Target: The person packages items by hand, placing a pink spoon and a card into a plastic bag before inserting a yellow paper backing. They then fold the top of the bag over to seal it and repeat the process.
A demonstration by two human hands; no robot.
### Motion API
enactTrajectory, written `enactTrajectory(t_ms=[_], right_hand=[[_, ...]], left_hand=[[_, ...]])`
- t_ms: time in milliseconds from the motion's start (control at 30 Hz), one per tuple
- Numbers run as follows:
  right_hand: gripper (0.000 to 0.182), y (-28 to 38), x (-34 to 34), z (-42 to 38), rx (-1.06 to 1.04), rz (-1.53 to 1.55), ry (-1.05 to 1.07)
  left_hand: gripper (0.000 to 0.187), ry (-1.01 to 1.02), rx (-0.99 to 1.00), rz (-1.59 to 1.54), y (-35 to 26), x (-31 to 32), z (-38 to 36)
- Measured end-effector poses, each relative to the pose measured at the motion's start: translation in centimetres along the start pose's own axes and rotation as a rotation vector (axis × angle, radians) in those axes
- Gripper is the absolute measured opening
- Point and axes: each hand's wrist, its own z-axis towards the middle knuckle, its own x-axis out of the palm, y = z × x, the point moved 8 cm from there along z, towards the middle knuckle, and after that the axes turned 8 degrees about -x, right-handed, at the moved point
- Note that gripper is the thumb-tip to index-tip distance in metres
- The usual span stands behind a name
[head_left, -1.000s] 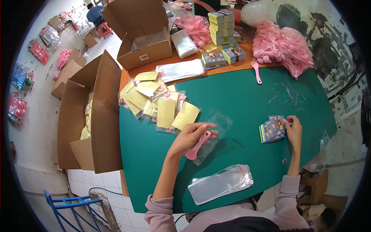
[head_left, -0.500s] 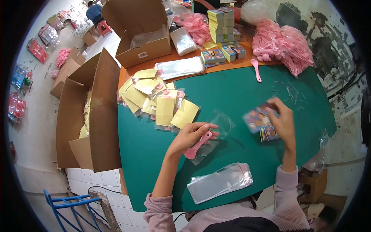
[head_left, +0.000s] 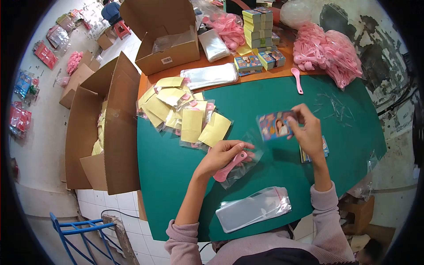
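Note:
My left hand (head_left: 225,157) is closed on a clear plastic bag (head_left: 242,173) with a pink spoon (head_left: 230,167) in it or against it, the thumb lying over the handle. My right hand (head_left: 308,130) pinches a colorful printed card (head_left: 274,126) at its right edge, just above and right of the bag's open end. Partly hidden behind my right wrist lies a small stack of cards (head_left: 305,155). A pile of flat clear bags (head_left: 254,210) rests on the green table mat (head_left: 176,190) in front of my body.
Filled bags with yellow cards (head_left: 192,126) are heaped at left, beside a tall cardboard box (head_left: 121,132). Behind are banded card stacks (head_left: 257,28), a loose pink spoon (head_left: 297,81), bags of pink spoons (head_left: 327,55) and an open carton (head_left: 165,53). A person (head_left: 111,13) sits far back.
My right hand has lifted the card off the small stack and brought it left, close to the bag. My left hand has stayed nearly in place with the bag and spoon.

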Motion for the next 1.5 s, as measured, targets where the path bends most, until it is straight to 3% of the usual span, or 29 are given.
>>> enactTrajectory(t_ms=[100,233,333,567,633,800,900,1000,1033,1100,1133,1200,1233,1333,1367,1433,1500], right_hand=[[0.011,-0.2,-0.5,0.0,-0.16,-0.088,-0.07],[0.01,-0.3,1.4,-0.3,-0.102,0.121,0.088],[0.01,-0.9,-0.3,0.1,-0.111,-0.07,-0.102],[0.008,-1.1,2.0,-0.8,-0.137,0.145,0.041],[0.007,-0.1,3.2,-1.1,-0.08,0.042,0.235],[0.008,0.1,3.9,-1.4,-0.123,-0.053,0.379],[0.014,0.4,5.5,-2.1,-0.189,0.025,0.472],[0.023,-0.8,8.5,-4.1,-0.141,-0.043,0.851],[0.023,-1.3,9.0,-4.3,-0.14,-0.044,0.85],[0.023,-0.1,8.3,-3.5,-0.362,0.085,0.589],[0.023,0.2,8.1,-3.4,-0.364,0.084,0.588],[0.02,-2.1,9.0,-4.3,-0.022,-0.028,0.844],[0.02,-2.2,8.7,-4.2,-0.026,-0.033,0.844],[0.021,-3.7,7.3,-3.0,0.095,0.216,0.562],[0.021,-3.4,7.4,-3.0,0.09,0.221,0.562],[0.021,-2.6,7.7,-3.3,0.145,0.38,0.6],[0.019,-3.0,7.7,-3.4,0.144,0.272,0.69]], left_hand=[[0.037,-0.02,-0.001,-0.005,-0.2,-0.1,-0.1],[0.035,-0.02,0.027,-0.006,0.1,-0.4,0.2],[0.034,-0.02,0.021,-0.038,-0.1,-0.4,0.0],[0.033,-0.052,-0.002,-0.072,0.0,-0.6,0.0],[0.032,-0.058,-0.012,-0.068,0.3,-0.7,0.1],[0.031,-0.084,0.058,0.159,0.5,-0.6,0.5],[0.031,0.02,0.06,0.209,0.5,0.9,0.4],[0.031,0.039,0.082,0.425,0.5,1.7,0.4],[0.031,0.041,0.083,0.425,0.8,2.1,0.5],[0.034,-0.176,0.153,0.405,0.3,1.4,0.2],[0.034,-0.177,0.155,0.406,0.0,1.5,0.0],[0.041,-0.271,-0.031,0.729,0.2,1.0,-0.3],[0.041,-0.273,-0.025,0.727,-0.2,0.6,-0.5],[0.041,-0.078,-0.031,0.663,0.1,-0.6,-1.9],[0.041,-0.084,-0.032,0.667,0.4,-1.4,-2.2],[0.043,-0.061,0.185,0.502,-0.7,-1.9,-3.2],[0.044,-0.072,0.137,0.495,-0.5,-2.2,-3.3]])
